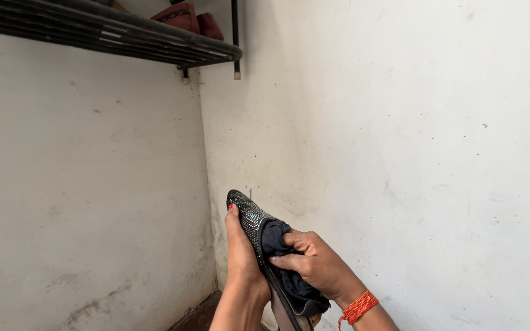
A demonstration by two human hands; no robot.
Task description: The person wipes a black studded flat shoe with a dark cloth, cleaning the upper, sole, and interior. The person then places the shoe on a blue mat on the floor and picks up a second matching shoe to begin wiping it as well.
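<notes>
My right hand (311, 260), with a band of orange-red thread (358, 306) around its wrist, was clenched on a bunched dark navy cloth (280, 242) and pressed it against the upper face of a pointed black shoe studded with small glittering stones (248, 214). My left hand (240, 254) gripped that shoe from the other side, fingers flat along its back, the red-painted nail of one finger showing near the toe. The shoe stood tilted between my two hands, its point aimed up and away from me, its heel end dropping out of sight below. Beyond my hands two white, scuffed plaster walls (400, 135) met in a corner just behind the shoe's tip. High above and to the left of my hands ran a dark metal slatted shelf (124, 34), and on it, furthest off, sat reddish-brown leather footwear (182, 15).
</notes>
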